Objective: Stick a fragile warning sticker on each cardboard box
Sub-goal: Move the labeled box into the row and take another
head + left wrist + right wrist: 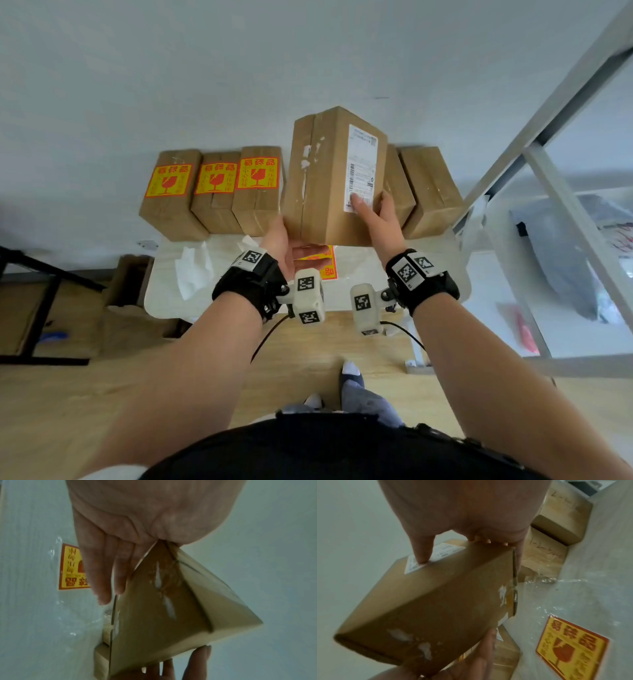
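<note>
Cardboard box, no sticker visible, is aloft over the table, right hand gripping it with thumb on the shipping label, left hand propping it underneath with straight fingers; three stickered boxes look done, so next it likely needs setting down and a fragile sticker peeled.

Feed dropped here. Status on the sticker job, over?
Right hand grips lifted box; left hand props it. Three stickered boxes left, two bare boxes right. Nothing blocking.
</note>
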Motion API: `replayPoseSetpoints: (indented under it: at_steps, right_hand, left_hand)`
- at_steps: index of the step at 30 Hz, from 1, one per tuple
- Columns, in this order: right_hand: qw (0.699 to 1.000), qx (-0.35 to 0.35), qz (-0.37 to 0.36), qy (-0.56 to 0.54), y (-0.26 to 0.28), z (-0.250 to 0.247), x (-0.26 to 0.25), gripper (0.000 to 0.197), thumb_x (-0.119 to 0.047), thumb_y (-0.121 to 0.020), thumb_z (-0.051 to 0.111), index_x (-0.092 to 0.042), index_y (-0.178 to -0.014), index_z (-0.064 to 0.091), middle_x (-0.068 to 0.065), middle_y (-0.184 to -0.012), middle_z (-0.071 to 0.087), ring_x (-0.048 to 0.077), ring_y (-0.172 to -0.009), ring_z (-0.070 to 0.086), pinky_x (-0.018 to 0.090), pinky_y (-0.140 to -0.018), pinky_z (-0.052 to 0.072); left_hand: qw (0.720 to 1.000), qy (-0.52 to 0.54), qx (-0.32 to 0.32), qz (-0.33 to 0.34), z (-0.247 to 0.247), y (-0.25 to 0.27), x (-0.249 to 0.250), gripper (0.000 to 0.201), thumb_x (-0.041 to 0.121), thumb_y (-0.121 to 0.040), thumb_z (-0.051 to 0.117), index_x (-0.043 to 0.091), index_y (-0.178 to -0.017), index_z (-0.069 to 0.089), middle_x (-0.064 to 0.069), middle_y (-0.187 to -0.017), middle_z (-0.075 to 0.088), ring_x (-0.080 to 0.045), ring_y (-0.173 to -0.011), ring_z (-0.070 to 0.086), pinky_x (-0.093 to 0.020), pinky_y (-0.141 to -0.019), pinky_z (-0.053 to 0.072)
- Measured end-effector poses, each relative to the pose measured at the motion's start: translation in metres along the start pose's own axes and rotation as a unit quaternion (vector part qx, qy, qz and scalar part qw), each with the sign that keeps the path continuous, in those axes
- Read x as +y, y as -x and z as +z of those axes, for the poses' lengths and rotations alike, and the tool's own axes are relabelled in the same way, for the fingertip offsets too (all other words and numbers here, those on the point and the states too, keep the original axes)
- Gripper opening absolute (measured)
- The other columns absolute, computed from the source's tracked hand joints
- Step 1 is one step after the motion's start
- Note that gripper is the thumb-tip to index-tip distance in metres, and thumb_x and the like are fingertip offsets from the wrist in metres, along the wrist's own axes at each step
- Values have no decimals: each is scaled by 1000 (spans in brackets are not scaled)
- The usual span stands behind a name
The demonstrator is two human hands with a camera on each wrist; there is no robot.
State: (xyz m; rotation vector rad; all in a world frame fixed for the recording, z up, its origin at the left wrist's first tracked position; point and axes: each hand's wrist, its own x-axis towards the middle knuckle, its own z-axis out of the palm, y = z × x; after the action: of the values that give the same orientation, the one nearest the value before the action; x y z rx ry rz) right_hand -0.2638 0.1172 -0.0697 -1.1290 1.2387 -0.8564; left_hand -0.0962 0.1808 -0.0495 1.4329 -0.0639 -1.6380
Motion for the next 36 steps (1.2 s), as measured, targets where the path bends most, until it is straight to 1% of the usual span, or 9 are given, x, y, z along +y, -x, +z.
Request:
replayPoseSetpoints:
  at_steps: [7, 12, 15, 18, 22, 24, 28, 33, 36]
  right_hand:
    - [995, 75, -10, 67, 66, -12, 36, 95, -54, -72, 79, -22, -145, 27, -3, -138, 47, 17, -127, 49, 37, -105, 46]
    - [987, 134, 1, 92, 94, -39, 59, 91, -62, -67, 78, -26, -137, 33, -6, -127, 52, 16, -116, 57, 38, -96, 53]
    - [984, 153, 31, 91, 100, -57, 70, 90, -68, -62, 77, -27, -131, 37, -4, -124, 56, 17, -110, 61, 42, -94, 54]
    - [981, 160, 56, 93, 102, -72, 74, 79, -59, -72, 76, -22, -129, 37, -2, -121, 55, 19, -107, 61, 42, -94, 54]
    - [977, 172, 57, 117, 103, -91, 73, 74, -53, -77, 75, -21, -131, 36, 4, -136, 49, 21, -110, 58, 41, -96, 51]
    - [968, 192, 31, 158, 102, -105, 72, 93, -47, -74, 79, -25, -145, 23, 5, -150, 31, 25, -126, 47, 45, -106, 43]
    - [923, 181, -60, 335, 99, -132, 58, 126, -35, -64, 88, -35, -153, -1, 0, -163, 0, 23, -150, 5, 44, -118, 8]
    - [853, 6, -80, 515, 82, -136, 44, 131, -39, -54, 91, -40, -153, 6, -13, -163, 3, 25, -150, -7, 55, -119, -4]
    - [844, -77, -63, 527, 76, -134, 52, 130, -43, -49, 90, -35, -153, 11, -9, -161, 15, 25, -150, 0, 55, -120, -3]
  left_hand:
    - [980, -169, 76, 71, -2, 1, -38, 35, 35, -104, 28, 16, -122, 51, -14, -130, 55, -40, -117, 56, -62, -76, 56]
    - [984, -176, 18, -10, 14, 21, -69, 78, 81, -84, 33, 28, -140, 47, 4, -132, 56, -23, -122, 54, -50, -104, 43]
    - [969, -243, -54, -9, 25, 31, -79, 83, 85, -67, 55, 40, -136, 48, 10, -132, 55, -19, -121, 52, -45, -96, 47]
    - [955, -290, -53, 21, 34, 24, -86, 110, 72, -40, 77, 27, -136, 45, 0, -131, 58, -23, -114, 58, -38, -81, 52]
    - [925, -367, -19, 99, 51, 21, -84, 68, 42, -65, 85, 28, -118, 46, 5, -115, 61, -17, -99, 60, -33, -78, 53]
    - [894, -418, -6, 158, 59, 19, -81, 77, 43, -60, 88, 28, -127, 54, 9, -114, 62, -12, -97, 61, -26, -76, 52]
    - [777, -584, 11, 235, 77, 16, -74, 111, 60, -38, 85, 29, -139, 53, 3, -134, 58, -21, -123, 52, -34, -101, 47]
    - [586, -757, -20, 289, 107, 24, -74, 98, 51, -47, 88, 37, -137, 51, -2, -134, 49, -29, -126, 36, -45, -98, 41]
    - [569, -762, -79, 301, 116, 18, -76, 99, 42, -46, 90, 40, -137, 51, 0, -136, 48, -27, -129, 32, -43, -101, 38]
